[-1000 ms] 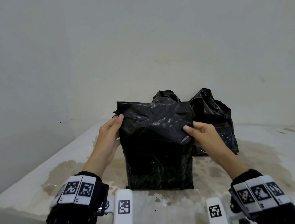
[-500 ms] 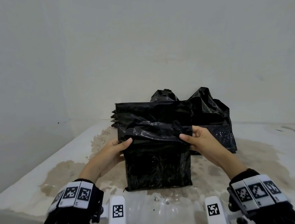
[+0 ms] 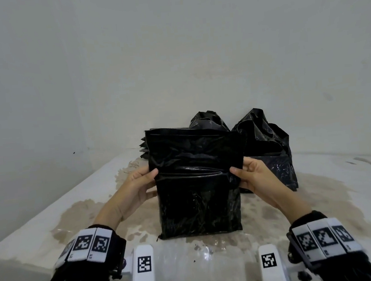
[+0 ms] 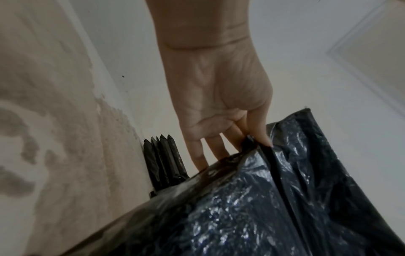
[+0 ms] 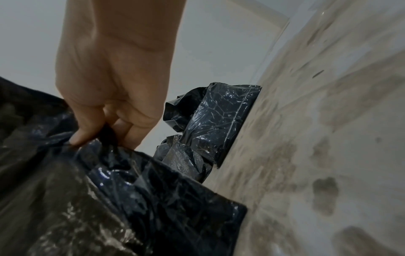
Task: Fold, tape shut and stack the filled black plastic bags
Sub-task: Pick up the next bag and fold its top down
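Black plastic bag stands upright on the stained table — your left hand and right hand pinch its folded-over top flap at either edge.

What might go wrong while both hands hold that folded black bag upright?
The front bag is held only by pinches at its fold's edges, left hand and right hand; no tape shows, so releasing one may let the flap spring open. The counter looks wet and stained, so the bag could slide.
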